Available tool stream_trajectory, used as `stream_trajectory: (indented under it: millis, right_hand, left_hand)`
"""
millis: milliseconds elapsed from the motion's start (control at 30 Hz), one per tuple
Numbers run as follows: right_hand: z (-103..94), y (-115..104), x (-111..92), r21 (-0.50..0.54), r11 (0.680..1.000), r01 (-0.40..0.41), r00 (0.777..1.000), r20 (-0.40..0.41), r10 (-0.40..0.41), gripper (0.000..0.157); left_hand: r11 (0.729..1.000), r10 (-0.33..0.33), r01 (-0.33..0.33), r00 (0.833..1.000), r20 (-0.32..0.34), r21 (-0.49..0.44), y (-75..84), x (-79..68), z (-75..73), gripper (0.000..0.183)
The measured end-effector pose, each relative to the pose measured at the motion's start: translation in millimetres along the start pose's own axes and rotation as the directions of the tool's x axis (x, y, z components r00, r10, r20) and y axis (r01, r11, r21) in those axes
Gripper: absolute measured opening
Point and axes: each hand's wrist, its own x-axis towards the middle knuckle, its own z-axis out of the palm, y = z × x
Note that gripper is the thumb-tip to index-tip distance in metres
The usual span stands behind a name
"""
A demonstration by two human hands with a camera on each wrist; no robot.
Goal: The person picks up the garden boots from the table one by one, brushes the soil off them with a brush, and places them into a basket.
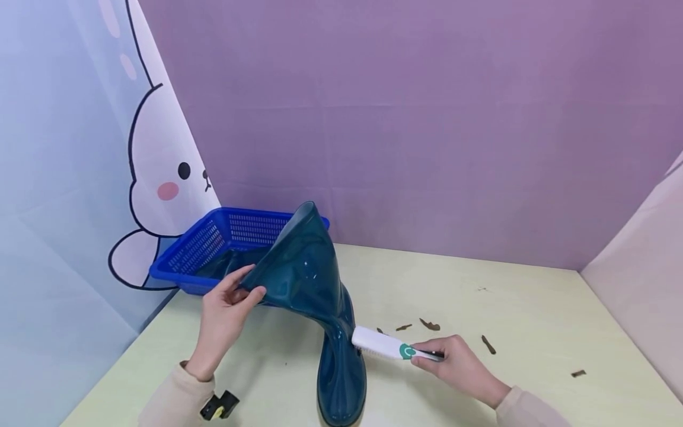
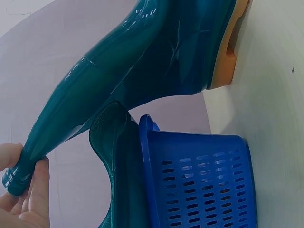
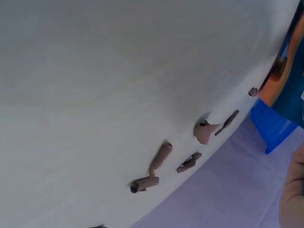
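Note:
A dark teal rubber boot (image 1: 315,284) stands on the table with its toe toward me and its shaft folded over to the left. My left hand (image 1: 226,314) pinches the rim of the shaft between thumb and fingers. In the left wrist view the boot's tan sole (image 2: 227,66) shows against the tabletop. My right hand (image 1: 461,365) grips the handle of a white brush (image 1: 379,342). The brush head is at the right side of the boot near the ankle, bristles downward; whether they touch is hard to tell.
Behind the boot, a blue perforated basket (image 1: 184,280) holds a dark teal item (image 1: 235,261), perhaps another boot. Several brown curled scraps (image 1: 429,324) lie on the pale table (image 1: 523,308) at right. Purple and light-blue cloth walls enclose the table.

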Motion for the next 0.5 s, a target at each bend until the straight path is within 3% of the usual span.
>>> stream_trajectory:
  millis: [267,500]
  right_hand:
    - [-4.6,8.4,-3.4,-0.100,0.994,0.047,0.999,0.019,-0.045,0.022]
    - [-11.5,16.9,-8.8,-0.176,0.983,0.059,0.998,-0.019,-0.064,0.017]
  left_hand:
    - [1.000,0.011,-0.011,1.000,-0.007,0.012,0.2,0.3,2.6,0.042]
    - [1.000,0.016,-0.016,1.000,-0.005,0.022,1.1,1.2,4.7,0.042]
